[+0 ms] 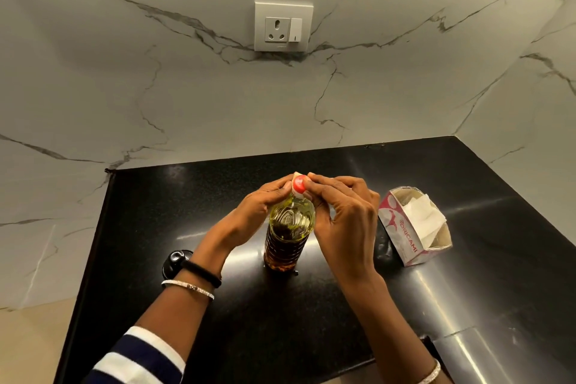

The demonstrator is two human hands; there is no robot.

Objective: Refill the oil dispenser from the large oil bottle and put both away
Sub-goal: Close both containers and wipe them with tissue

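The large oil bottle (290,234), clear ribbed plastic with yellow oil, stands upright in the middle of the black counter (311,321). Its red cap (300,183) sits on the neck. My left hand (258,212) grips the bottle's neck and shoulder from the left. My right hand (343,212) pinches the red cap from the right with thumb and fingertips. A dark round-topped object (176,262), possibly the oil dispenser, stands behind my left wrist and is mostly hidden.
An opened tissue box (411,227) with white tissues lies to the right of the bottle. A marble wall with a power socket (283,26) rises behind the counter. The counter's left edge (90,259) drops to a lower beige surface.
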